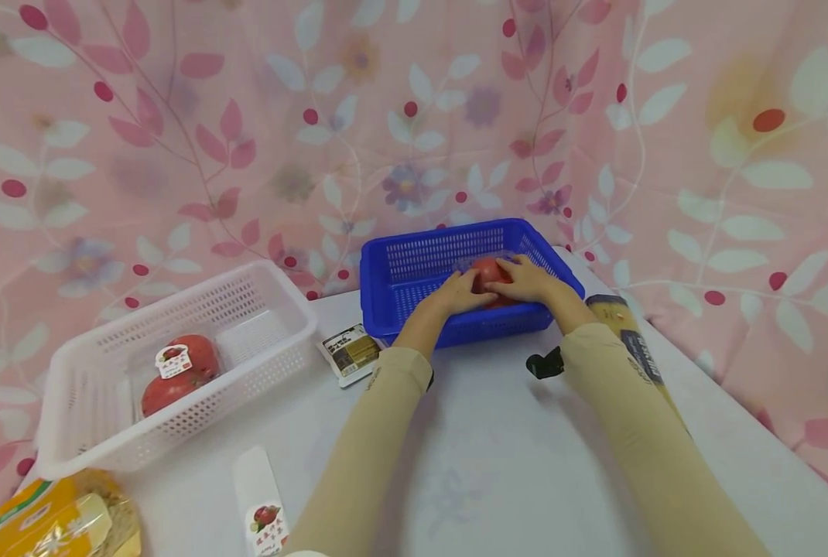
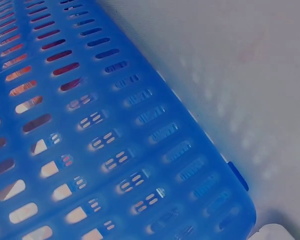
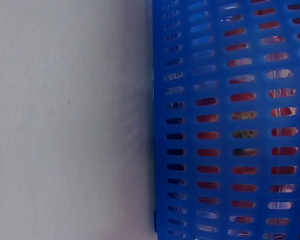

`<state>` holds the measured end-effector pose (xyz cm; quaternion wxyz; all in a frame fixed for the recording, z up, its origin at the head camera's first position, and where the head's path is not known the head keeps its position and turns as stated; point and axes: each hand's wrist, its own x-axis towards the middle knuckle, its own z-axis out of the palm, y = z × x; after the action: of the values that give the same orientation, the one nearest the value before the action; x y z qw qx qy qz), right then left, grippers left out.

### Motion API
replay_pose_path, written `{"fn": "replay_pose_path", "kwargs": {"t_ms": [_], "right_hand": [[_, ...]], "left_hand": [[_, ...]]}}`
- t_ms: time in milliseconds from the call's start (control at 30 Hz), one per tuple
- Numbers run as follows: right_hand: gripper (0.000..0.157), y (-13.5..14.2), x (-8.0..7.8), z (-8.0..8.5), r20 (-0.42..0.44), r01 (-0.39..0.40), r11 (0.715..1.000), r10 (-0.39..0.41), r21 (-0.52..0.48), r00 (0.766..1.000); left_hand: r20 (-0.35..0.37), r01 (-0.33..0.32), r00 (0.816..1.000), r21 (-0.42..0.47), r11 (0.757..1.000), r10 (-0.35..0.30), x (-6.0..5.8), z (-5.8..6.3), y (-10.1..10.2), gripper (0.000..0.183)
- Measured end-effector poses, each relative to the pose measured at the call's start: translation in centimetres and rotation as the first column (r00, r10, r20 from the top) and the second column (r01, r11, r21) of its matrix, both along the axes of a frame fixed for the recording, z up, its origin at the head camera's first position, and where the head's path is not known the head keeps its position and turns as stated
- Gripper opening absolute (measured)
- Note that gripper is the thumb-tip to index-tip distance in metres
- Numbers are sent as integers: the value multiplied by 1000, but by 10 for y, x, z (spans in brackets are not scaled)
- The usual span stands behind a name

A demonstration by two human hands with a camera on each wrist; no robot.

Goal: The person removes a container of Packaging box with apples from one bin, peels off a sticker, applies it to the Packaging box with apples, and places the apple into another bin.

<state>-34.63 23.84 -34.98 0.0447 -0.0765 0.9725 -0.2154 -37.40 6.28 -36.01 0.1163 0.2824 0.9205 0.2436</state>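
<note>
Sitting inside the blue basket [image 1: 490,328], just right of the frame's centre, the red fruit [image 1: 488,271] is clasped from opposite sides by the left hand [image 1: 459,295] and right hand [image 1: 531,280], presumably for steadiness.

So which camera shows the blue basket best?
The head view: it shows the blue basket from above, rim and inside, though the left hand and right hand, holding red fruit, cover part. Each wrist view shows only its slotted outside, close up.
</note>
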Motion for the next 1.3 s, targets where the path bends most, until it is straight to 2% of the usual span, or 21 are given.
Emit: {"fn": "replay_pose_path", "kwargs": {"t_ms": [167,500,667,733,867,1000,1100,1167,1300], "right_hand": [[71,-1,1,0,-24,-8,1000,9,18,1000],[70,-4,2,0,-57,-7,1000,8,23,998],[70,-1,4,2,-63,8,1000,-7,14,998],[69,-2,4,2,-73,-1,1000,2,11,997],[67,-7,4,3,-104,-26,999,28,20,994],[62,-14,5,9,-173,-41,999,44,17,984],[56,-21,8,17,-248,-64,998,63,3,967],[53,-27,11,24,-299,-80,997,73,-13,952],[52,-39,19,39,-369,-112,992,80,-66,926]], "left_hand": [[-43,-2,999,21,1000,3,2,1,-1,75],[-66,-11,998,27,1000,12,5,5,-2,75],[-158,51,986,1,999,-50,6,6,3,62],[-198,57,979,-3,998,-57,5,4,4,57],[-255,42,966,15,999,-36,6,2,0,52],[-286,-4,958,52,999,18,7,5,-11,57],[-305,-26,951,82,996,50,8,9,-22,61],[-342,-15,938,94,995,46,9,16,-30,62],[-420,29,908,95,995,14,15,40,-50,61]]}}
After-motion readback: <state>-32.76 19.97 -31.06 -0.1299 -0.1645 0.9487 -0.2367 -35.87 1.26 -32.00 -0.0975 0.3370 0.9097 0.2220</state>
